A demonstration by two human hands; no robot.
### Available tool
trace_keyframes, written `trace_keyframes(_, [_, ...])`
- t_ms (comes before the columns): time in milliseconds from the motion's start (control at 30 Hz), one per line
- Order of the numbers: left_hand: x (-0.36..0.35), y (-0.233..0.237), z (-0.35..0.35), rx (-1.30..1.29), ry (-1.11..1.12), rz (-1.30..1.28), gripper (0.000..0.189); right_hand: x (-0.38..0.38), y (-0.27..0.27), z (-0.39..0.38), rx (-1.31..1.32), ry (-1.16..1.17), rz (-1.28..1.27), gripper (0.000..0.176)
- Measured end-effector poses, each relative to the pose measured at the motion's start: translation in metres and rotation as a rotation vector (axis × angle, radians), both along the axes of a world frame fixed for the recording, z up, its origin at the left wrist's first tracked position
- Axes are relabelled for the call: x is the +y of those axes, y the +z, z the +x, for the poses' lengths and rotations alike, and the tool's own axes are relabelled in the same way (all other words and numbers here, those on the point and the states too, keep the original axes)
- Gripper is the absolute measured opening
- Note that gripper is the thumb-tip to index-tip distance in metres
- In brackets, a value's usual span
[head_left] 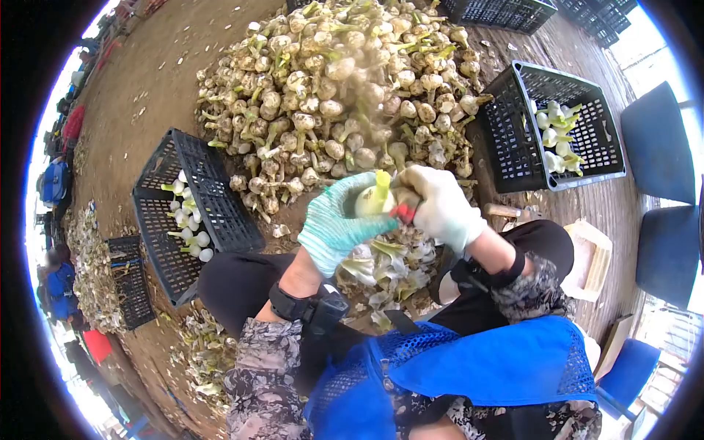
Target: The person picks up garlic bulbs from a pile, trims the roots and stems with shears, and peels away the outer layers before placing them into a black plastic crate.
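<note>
The left hand [331,221], in a teal glove, is closed around a pale garlic bulb [372,199] whose short green stem points up and away; the right hand [441,207], in a whitish glove, is closed just beside it, its fingers gripping something small and red [403,213], too covered to identify. Both hands are held in front of the body, above a scatter of pale husks and leaves [390,265] between the bent legs; the far side is filled by a large heap of unpeeled garlic [315,95], roots and stems on many bulbs.

To the left of the hands a black crate [224,202] stands tilted in view, with cleaned white bulbs [192,220] inside; to the right and farther off, another black crate [506,136] holds more white bulbs [556,136], green stems attached. A tool's wooden handle [501,210] lies near the right knee; a pale, shallow container [587,260] is right of that knee; blue chairs [660,143] stand at the far right; at the far left, a person in blue [61,284] is near another garlic heap [89,271].
</note>
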State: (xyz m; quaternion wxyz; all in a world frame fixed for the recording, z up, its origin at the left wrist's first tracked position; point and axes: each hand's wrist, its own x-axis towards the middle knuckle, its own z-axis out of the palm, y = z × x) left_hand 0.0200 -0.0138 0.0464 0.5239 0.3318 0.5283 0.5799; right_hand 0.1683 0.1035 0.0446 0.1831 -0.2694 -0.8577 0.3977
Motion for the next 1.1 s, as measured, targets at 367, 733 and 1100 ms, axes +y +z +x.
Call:
trace_keyframes(367, [0.003,0.007,-0.004,0.072,0.029,-0.022,0.059,0.018,-0.006,0.003,0.188,0.131,-0.623,0.038])
trace_keyframes(733, [0.002,0.008,-0.001,0.281,0.03,-0.028,0.059,-0.003,0.02,0.002,-0.044,0.007,-0.17,0.013])
trace_keyframes(1100, [0.002,0.02,-0.003,-0.185,0.07,-0.121,0.058,0.003,0.002,-0.002,0.03,-0.04,-0.859,0.038])
